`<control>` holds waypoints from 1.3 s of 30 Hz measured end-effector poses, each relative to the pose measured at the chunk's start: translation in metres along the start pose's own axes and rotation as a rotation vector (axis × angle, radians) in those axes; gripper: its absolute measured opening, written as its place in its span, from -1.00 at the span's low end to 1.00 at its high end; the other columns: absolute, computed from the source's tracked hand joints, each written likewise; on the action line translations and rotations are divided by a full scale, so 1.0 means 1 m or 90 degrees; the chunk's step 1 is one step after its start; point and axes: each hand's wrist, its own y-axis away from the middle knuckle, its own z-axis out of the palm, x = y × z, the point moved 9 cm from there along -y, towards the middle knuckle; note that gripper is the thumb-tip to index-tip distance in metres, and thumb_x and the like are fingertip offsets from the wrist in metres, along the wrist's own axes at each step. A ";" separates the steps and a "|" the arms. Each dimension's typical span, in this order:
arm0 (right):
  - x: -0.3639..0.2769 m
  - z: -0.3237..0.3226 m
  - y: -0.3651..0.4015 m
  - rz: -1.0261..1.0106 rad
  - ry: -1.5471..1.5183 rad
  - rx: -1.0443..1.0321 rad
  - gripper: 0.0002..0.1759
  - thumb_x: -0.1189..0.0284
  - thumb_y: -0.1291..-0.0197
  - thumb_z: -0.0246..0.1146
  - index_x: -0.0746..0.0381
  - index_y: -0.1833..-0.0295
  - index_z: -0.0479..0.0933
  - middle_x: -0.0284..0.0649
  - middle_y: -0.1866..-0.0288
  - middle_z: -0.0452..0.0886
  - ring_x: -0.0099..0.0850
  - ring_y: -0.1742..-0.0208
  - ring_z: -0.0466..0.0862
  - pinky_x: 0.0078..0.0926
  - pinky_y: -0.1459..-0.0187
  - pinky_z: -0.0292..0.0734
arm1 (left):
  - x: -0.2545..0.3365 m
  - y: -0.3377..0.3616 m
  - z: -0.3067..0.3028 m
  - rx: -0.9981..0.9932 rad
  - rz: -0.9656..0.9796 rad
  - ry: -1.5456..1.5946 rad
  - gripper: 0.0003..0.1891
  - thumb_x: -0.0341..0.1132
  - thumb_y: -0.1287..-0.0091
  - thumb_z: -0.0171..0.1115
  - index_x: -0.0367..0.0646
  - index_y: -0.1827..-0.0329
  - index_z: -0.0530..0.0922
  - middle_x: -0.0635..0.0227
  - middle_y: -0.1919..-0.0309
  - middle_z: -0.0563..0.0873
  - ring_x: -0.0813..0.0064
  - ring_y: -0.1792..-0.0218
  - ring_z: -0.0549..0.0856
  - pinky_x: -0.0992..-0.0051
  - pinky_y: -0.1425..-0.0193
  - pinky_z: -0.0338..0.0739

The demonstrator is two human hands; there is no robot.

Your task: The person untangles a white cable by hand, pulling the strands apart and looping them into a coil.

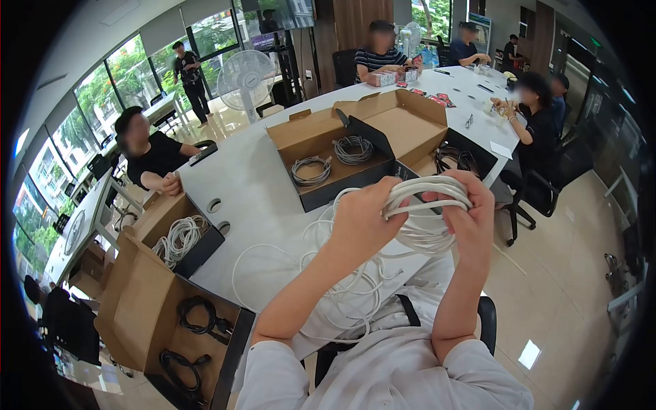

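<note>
Both my hands are raised in front of me over the white table [253, 191]. My left hand [362, 222] and my right hand [471, 215] together grip a coil of white cable [427, 195], wound in several loops between them. The loose rest of the white cable [342, 287] trails down in a tangle onto the table edge and my lap. Just behind my hands stands an open cardboard box [383, 130] with two coiled grey cables [311, 169] inside.
A box of white cables [179, 236] and a box of black cables [195, 318] stand at the left. Several other people sit around the table. A floor fan [246, 78] stands at the back. An office chair [540, 191] is at the right.
</note>
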 end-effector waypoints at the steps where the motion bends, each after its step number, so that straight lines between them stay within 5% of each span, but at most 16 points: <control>1: 0.002 0.001 0.000 0.012 -0.004 -0.010 -0.69 0.66 -0.06 0.18 0.35 0.02 0.53 -0.26 0.31 0.71 -0.81 0.58 0.42 -0.84 0.64 0.18 | -0.004 0.001 0.004 -0.062 -0.023 0.041 -0.65 -0.46 -0.02 0.40 -0.23 0.09 0.57 0.24 0.42 0.69 0.38 0.44 0.67 0.49 0.39 0.53; 3: 0.003 0.004 -0.001 0.029 -0.008 -0.029 -0.69 0.65 -0.05 0.18 0.35 0.03 0.54 -0.29 0.32 0.70 -0.81 0.58 0.43 -0.84 0.64 0.19 | -0.009 -0.001 0.013 -0.184 -0.059 0.121 -0.68 -0.45 -0.08 0.40 -0.28 0.09 0.57 0.30 0.39 0.72 0.64 0.43 0.66 0.58 0.35 0.52; 6: 0.008 0.004 -0.004 0.038 -0.058 -0.057 -0.70 0.65 -0.04 0.19 0.35 0.04 0.55 -0.32 0.37 0.67 -0.80 0.61 0.41 -0.82 0.66 0.19 | -0.021 0.002 0.030 -0.249 -0.153 0.462 -0.71 -0.41 -0.16 0.38 -0.26 0.07 0.58 0.35 0.36 0.74 0.71 0.40 0.62 0.61 0.31 0.49; 11: 0.029 0.005 -0.009 0.109 -0.181 -0.065 -0.69 0.68 -0.04 0.19 0.38 0.04 0.53 -0.31 0.40 0.66 -0.79 0.65 0.37 -0.81 0.66 0.19 | -0.013 0.011 0.042 -0.342 -0.270 0.705 -0.78 -0.41 -0.23 0.33 -0.27 0.13 0.52 0.30 0.42 0.71 0.58 0.40 0.69 0.56 0.28 0.59; 14: 0.038 0.006 -0.011 0.098 -0.130 -0.062 -0.71 0.68 -0.06 0.17 0.39 0.04 0.52 -0.34 0.40 0.64 -0.79 0.65 0.36 -0.80 0.67 0.18 | -0.025 0.007 0.040 -0.288 -0.308 0.502 -0.76 -0.44 -0.21 0.33 -0.28 0.09 0.52 0.32 0.42 0.69 0.59 0.39 0.68 0.55 0.28 0.59; 15: 0.038 0.006 -0.011 0.095 -0.107 -0.049 -0.71 0.68 -0.06 0.17 0.39 0.04 0.52 -0.35 0.41 0.63 -0.79 0.65 0.36 -0.80 0.66 0.18 | -0.032 0.003 0.035 -0.163 -0.269 0.434 -0.77 -0.52 -0.19 0.30 -0.29 0.09 0.55 0.37 0.41 0.69 0.62 0.36 0.67 0.58 0.27 0.56; 18: 0.032 0.008 -0.010 0.076 -0.044 -0.024 -0.71 0.67 -0.07 0.18 0.38 0.04 0.53 -0.39 0.40 0.61 -0.80 0.63 0.37 -0.80 0.66 0.18 | -0.032 -0.002 0.021 -0.066 -0.170 0.201 -0.76 -0.60 -0.15 0.27 -0.29 0.10 0.58 0.39 0.36 0.70 0.66 0.33 0.66 0.60 0.23 0.54; 20: 0.023 0.009 -0.007 0.054 -0.016 -0.014 -0.71 0.67 -0.07 0.19 0.36 0.04 0.53 -0.40 0.40 0.61 -0.82 0.62 0.36 -0.80 0.67 0.16 | -0.046 -0.002 0.032 -0.059 -0.141 0.276 -0.77 -0.65 -0.12 0.23 -0.30 0.14 0.62 0.29 0.25 0.73 0.62 0.26 0.66 0.59 0.12 0.53; 24: 0.018 0.012 -0.005 0.043 -0.004 -0.040 -0.67 0.70 -0.02 0.22 0.34 0.03 0.53 -0.37 0.31 0.63 -0.75 0.45 0.50 -0.78 0.46 0.36 | -0.046 -0.005 0.032 0.014 -0.006 0.335 -0.76 -0.68 -0.16 0.12 -0.33 0.14 0.63 0.19 0.14 0.74 0.55 0.16 0.67 0.56 0.01 0.51; 26: 0.017 0.015 -0.008 -0.007 -0.018 -0.062 -0.65 0.71 0.00 0.23 0.33 0.03 0.54 -0.34 0.26 0.64 -0.70 0.34 0.57 -0.75 0.29 0.46 | -0.040 -0.009 0.024 -0.026 -0.053 0.388 -0.77 -0.73 -0.15 0.03 -0.33 0.26 0.63 0.16 0.19 0.74 0.43 0.14 0.71 0.55 0.00 0.52; 27: 0.020 0.022 -0.008 -0.005 0.005 -0.117 -0.49 0.64 0.01 0.33 0.32 -0.13 0.45 -0.24 0.02 0.58 -0.57 0.02 0.56 -0.58 -0.05 0.44 | -0.047 -0.006 0.027 -0.102 -0.121 0.381 -0.76 -0.75 -0.13 -0.07 -0.37 0.33 0.58 0.14 0.24 0.74 0.42 0.21 0.72 0.50 0.06 0.57; 31: 0.000 0.033 -0.007 -0.166 -0.057 -0.154 -0.09 0.33 0.00 0.47 0.27 -0.40 0.13 -0.16 -0.36 0.24 -0.40 -0.28 0.34 -0.43 -0.26 0.27 | -0.078 -0.006 0.010 0.006 -0.275 0.589 -0.81 -0.67 -0.08 -0.17 -0.30 0.49 0.45 0.03 0.32 0.71 0.42 0.42 0.70 0.42 0.32 0.62; 34: 0.008 0.021 -0.009 -0.152 -0.099 0.016 -0.39 0.27 -0.16 0.36 0.29 -0.25 0.33 -0.17 -0.13 0.47 -0.47 -0.10 0.48 -0.49 -0.15 0.37 | -0.118 -0.002 -0.008 0.197 -0.359 0.829 -0.84 -0.61 -0.09 -0.16 -0.19 0.41 0.40 0.28 0.44 0.61 0.54 0.62 0.52 0.52 0.46 0.50; 37: 0.039 0.033 -0.006 -0.014 -0.135 -0.044 -0.65 0.23 -0.30 0.21 0.31 0.00 0.50 -0.27 0.27 0.61 -0.54 0.21 0.59 -0.56 0.13 0.47 | -0.133 -0.001 -0.020 0.246 -0.369 1.057 -0.84 -0.60 -0.15 -0.16 -0.14 0.39 0.38 0.42 0.51 0.50 0.64 0.67 0.40 0.59 0.53 0.35; 39: 0.052 0.071 0.012 0.151 -0.162 -0.221 -0.63 0.23 -0.41 0.02 0.35 0.17 0.53 -0.26 0.52 0.60 -0.57 0.54 0.54 -0.60 0.43 0.44 | -0.143 0.000 -0.025 0.255 -0.368 1.114 -0.84 -0.58 -0.21 -0.17 -0.12 0.38 0.38 0.47 0.53 0.47 0.68 0.67 0.36 0.60 0.56 0.28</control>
